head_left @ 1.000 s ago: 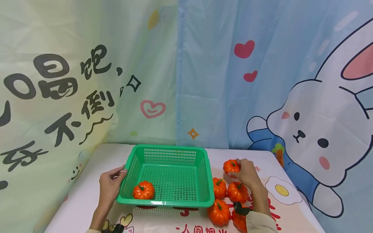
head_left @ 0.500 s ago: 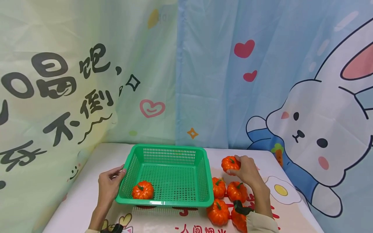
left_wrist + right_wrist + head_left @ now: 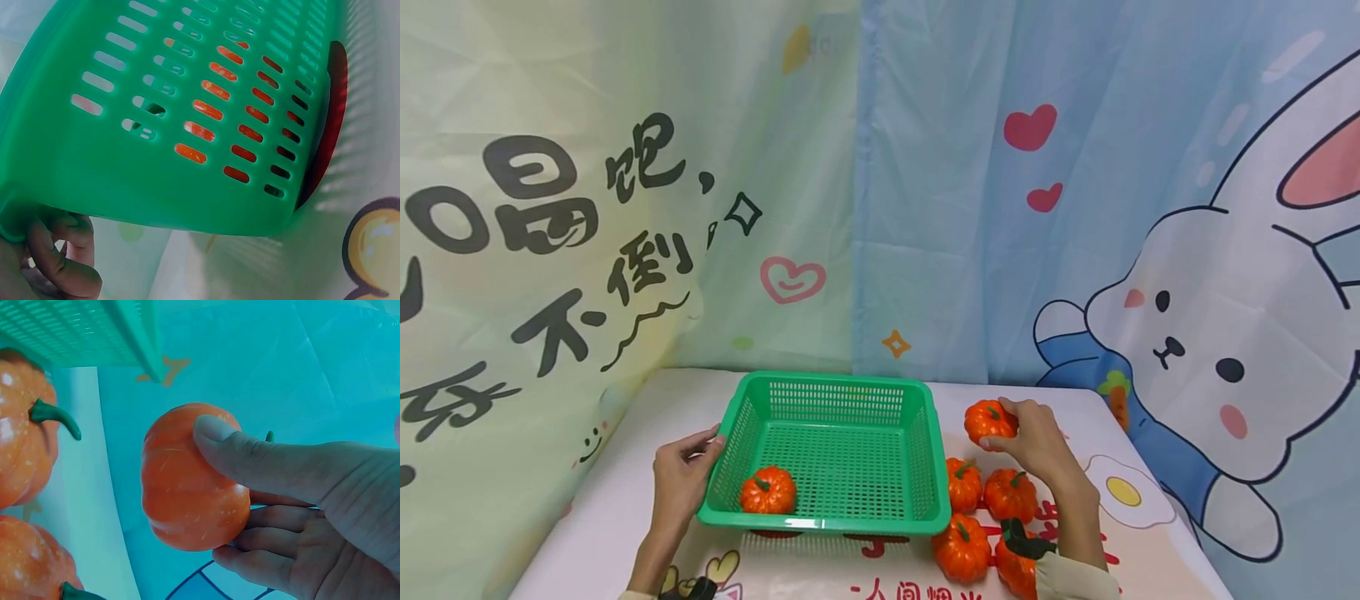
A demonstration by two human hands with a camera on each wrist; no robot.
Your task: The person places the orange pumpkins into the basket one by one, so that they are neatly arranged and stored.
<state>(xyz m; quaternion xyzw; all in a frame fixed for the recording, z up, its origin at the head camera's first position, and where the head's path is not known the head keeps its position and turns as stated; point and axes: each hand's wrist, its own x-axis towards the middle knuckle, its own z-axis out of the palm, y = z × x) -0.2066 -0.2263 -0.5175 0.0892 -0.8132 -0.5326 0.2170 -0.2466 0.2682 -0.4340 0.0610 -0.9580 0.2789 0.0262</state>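
My right hand (image 3: 1037, 437) holds a small orange pumpkin (image 3: 990, 424) with a green stem, right of the basket. In the right wrist view the thumb lies across the pumpkin (image 3: 187, 481) and the fingers curl behind it. My left hand (image 3: 682, 479) grips the left rim of a green plastic basket (image 3: 823, 523). The left wrist view shows its fingers (image 3: 65, 269) curled under that rim, beside the slotted wall (image 3: 144, 187). Inside the basket, at the near left corner, rests another pumpkin (image 3: 768, 490).
Several more pumpkins lie right of the basket, among them one against its wall (image 3: 964, 483), one beside it (image 3: 1011, 495) and one nearer me (image 3: 962, 547); another (image 3: 1017, 568) is partly hidden by the right wrist strap. A printed cloth (image 3: 805, 575) covers the table, with curtains (image 3: 925, 250) behind.
My right hand has lifted its pumpkin slightly and carried it a little left, toward the basket. The left hand and the basket stay almost where they were.
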